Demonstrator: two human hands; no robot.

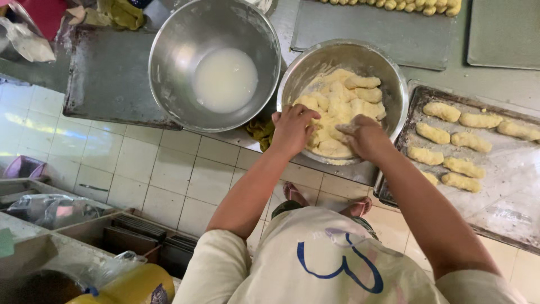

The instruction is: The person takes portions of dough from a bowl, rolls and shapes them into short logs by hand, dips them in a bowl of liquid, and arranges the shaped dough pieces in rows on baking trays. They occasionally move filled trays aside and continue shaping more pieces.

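A steel bowl point(394, 84) holds several pale yellow dough pieces point(346, 98). My left hand point(292, 126) rests on the bowl's near rim with its fingers curled over the dough. My right hand point(365, 135) reaches into the bowl beside it and closes around a dough piece at the near edge. A second steel bowl point(169, 62) to the left holds a pool of white liquid point(225, 79).
A floured baking tray point(506, 197) at the right carries several shaped dough logs point(464, 141). Another tray point(107, 79) lies under the left bowl. More dough pieces point(405, 5) line a tray at the top. Tiled floor, boxes and bags sit below left.
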